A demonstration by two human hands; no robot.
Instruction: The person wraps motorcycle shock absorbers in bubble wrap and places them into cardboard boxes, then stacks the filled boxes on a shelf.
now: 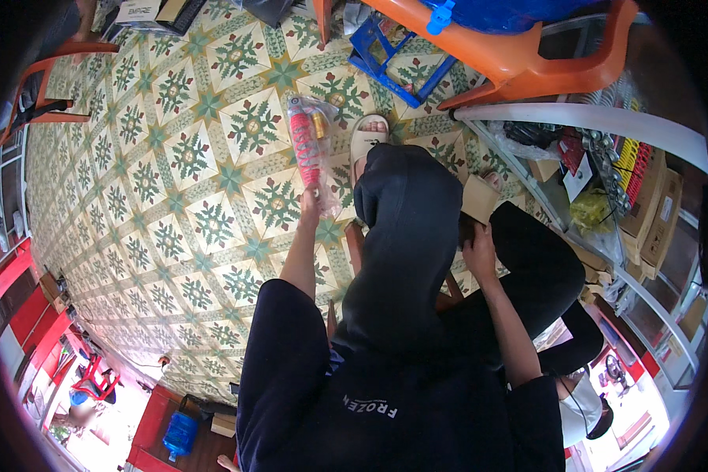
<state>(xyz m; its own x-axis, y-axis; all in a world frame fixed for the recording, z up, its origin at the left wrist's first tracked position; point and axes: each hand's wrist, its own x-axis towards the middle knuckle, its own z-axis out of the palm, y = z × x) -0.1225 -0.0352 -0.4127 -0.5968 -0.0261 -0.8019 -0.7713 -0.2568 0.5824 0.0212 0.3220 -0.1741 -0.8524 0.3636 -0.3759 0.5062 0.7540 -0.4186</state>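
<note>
A shock absorber [302,149] with a red coil spring and a gold-coloured cylinder beside it lies inside a clear plastic bag. My left hand [310,203] is closed around its lower end and holds it out over the floor, left of my knee. On the other side of that knee, my right hand [480,253] grips a small brown cardboard box [480,198] at its near end. What is inside the box cannot be seen.
To the right stands a metal rack [519,169] with coil springs, bagged parts and long cardboard boxes [662,224]. An orange plastic chair [519,59] and a blue plastic frame [397,63] are ahead on the patterned tile floor [189,157]. Another person [580,405] is at lower right.
</note>
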